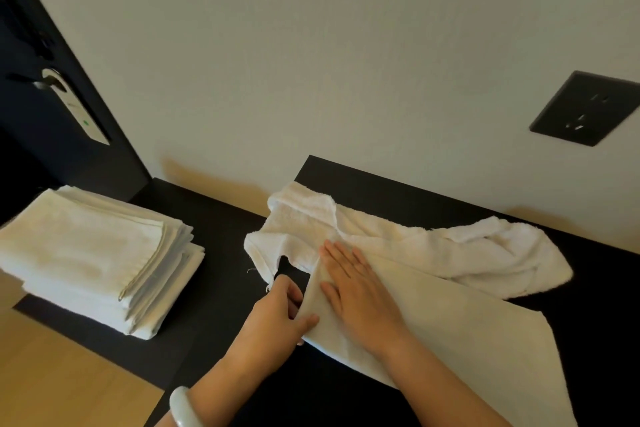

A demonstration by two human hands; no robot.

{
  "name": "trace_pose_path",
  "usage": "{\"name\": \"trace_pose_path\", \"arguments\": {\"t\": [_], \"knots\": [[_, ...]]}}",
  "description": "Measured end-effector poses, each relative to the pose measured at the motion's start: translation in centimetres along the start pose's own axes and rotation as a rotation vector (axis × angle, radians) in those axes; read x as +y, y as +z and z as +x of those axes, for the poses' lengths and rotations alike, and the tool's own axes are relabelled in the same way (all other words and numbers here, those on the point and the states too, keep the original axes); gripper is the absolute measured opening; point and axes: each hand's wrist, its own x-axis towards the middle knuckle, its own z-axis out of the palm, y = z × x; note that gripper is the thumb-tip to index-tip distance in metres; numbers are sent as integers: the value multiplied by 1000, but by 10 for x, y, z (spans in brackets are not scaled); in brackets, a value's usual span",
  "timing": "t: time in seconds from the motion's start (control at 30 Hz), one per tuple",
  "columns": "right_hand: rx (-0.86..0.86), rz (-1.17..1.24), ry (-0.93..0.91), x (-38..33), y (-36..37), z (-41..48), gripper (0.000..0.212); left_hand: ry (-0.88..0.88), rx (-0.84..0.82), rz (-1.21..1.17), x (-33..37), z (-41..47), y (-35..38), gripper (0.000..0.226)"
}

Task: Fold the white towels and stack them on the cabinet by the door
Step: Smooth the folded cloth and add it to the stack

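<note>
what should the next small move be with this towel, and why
Probably sweep the flat right hand outward to smooth the towel, the left hand anchoring the edge it pinches. The far part lies bunched, so it looks unready for the stack.

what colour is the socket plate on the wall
The socket plate is black, head view.

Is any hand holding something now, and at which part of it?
The left hand pinches the towel at its left edge, beside the fold. The right hand only presses flat on it and grips nothing.
</note>
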Motion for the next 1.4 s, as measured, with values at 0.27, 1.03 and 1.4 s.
{"name": "trace_pose_path", "arguments": {"t": [0.27,1.03,1.4], "knots": [[15,-36,-14,5,8,3,78,-58,-65,-10,-17,-8,-8,26],[159,-50,713,101,-34,-165,73,600,195,900,-15,46,59,63],[568,767,949,39,-45,-207,43,40,51,-158,-6,-32,31,35]]}}
